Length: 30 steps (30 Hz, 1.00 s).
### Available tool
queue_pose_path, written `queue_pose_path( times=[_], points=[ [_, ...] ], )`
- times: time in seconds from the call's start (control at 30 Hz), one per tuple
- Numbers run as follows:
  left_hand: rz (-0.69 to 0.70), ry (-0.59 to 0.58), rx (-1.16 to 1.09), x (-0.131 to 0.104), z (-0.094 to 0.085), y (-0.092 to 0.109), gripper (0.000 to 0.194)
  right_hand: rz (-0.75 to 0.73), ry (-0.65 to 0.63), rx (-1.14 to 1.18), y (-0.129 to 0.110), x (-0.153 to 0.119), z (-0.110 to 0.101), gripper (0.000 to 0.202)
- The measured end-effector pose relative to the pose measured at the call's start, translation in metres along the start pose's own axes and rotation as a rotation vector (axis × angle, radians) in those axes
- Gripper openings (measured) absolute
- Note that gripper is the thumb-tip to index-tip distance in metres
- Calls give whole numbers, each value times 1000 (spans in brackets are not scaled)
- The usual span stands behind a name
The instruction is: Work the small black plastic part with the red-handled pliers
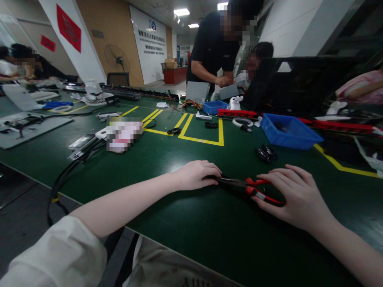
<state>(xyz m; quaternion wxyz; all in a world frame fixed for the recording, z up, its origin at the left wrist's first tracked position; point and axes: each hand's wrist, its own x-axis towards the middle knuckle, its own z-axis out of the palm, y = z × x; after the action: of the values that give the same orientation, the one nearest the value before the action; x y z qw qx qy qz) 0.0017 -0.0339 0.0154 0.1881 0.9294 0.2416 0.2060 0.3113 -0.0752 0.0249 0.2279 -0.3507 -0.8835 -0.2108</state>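
Note:
Red-handled long-nose pliers (pixel 251 188) lie level just above the green table (pixel 167 211), jaws pointing left. My right hand (pixel 291 195) is round their handles, thumb below and fingers above, with the handles spread apart. My left hand (pixel 199 174) is closed at the tips of the jaws, its fingers pinching a small dark piece that is mostly hidden by them. Beyond my right hand sits a bundle of black parts (pixel 265 153). Two more small black parts, one (pixel 211 125) inside a yellow tape outline (pixel 221 133), lie farther back.
A blue bin (pixel 290 131) stands at the back right, a smaller blue tray (pixel 214 107) at the back middle. On the left are a phone (pixel 124 135), a white device (pixel 83 141) and black cables (pixel 64 175). Across the table a person in dark clothing (pixel 214 48) handles something.

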Motion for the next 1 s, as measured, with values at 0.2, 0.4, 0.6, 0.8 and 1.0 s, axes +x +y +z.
queue_pose_path(
  times=[0.2, 0.4, 0.6, 0.8, 1.0],
  points=[
    [11, -16, 36, 0, 1, 0, 18, -37, 7, -65, -3, 4, -3, 37],
    [7, -27, 42, 0, 0, 1, 18, -40, -29, -51, -2, 2, 0, 40],
    [19, -37, 48, -1, -1, 2, 18, -31, -62, 0, -2, 1, 1, 37],
    [35, -42, 104, -2, 0, 4, 19, -12, -105, 19, -3, 1, 1, 38],
    [22, -49, 119, -2, 2, 8, 16, 41, -150, 50, -10, 4, -4, 36]
  ],
)
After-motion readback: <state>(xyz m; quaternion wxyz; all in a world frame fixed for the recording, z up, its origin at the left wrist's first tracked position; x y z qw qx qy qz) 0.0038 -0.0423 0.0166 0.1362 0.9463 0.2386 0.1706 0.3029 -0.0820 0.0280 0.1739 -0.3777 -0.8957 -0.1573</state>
